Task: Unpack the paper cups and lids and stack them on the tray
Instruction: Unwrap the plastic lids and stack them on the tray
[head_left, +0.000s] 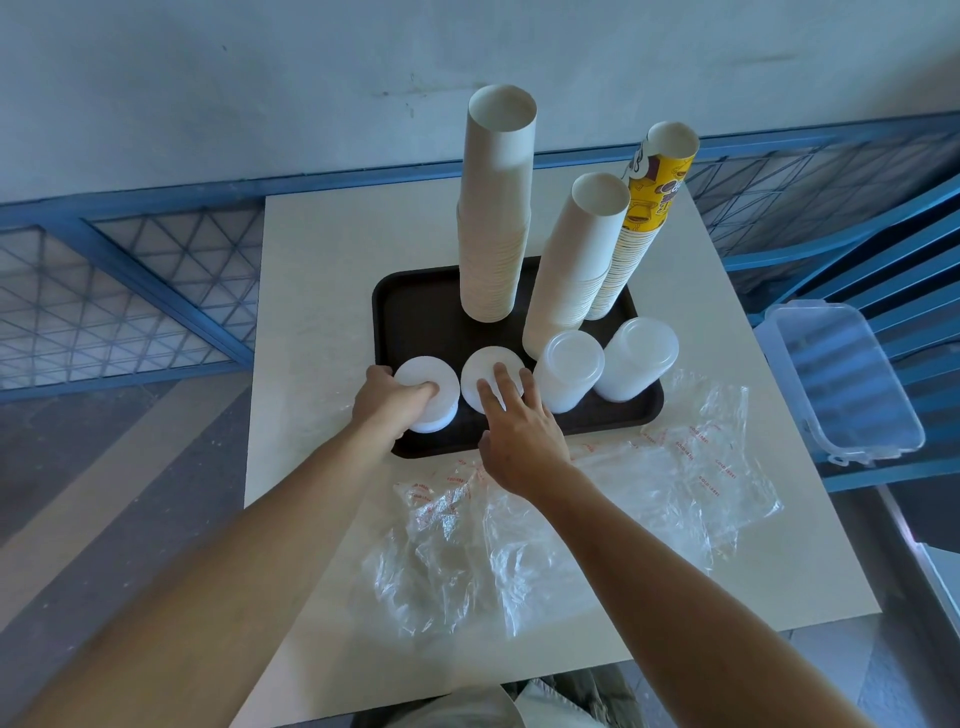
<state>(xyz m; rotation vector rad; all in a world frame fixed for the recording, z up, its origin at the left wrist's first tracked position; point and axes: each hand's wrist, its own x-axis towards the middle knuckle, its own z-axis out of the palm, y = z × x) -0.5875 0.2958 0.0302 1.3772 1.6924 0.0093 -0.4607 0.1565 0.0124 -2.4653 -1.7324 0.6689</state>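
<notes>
The left hand (389, 404) grips the near-left lid stack (415, 371) on the tray (415, 312); the right hand (519, 431) rests straight-fingered on the next stack (480, 370). Tall cup stacks (498, 208) stand behind; crumpled bags (571, 519) crowd the near table (322, 260).

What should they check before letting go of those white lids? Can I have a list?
1. Left hand grips the left white lid stack: ok.
2. Right hand has its fingers resting flat on the second white lid stack: ok.
3. Rightmost clear lid stack sits inside the rim of the tray: ok.
4. Tallest cup stack stands straight: cannot tell, because the wide lens bends tall things.
5. Plastic bags on the table look empty: ok.
</notes>
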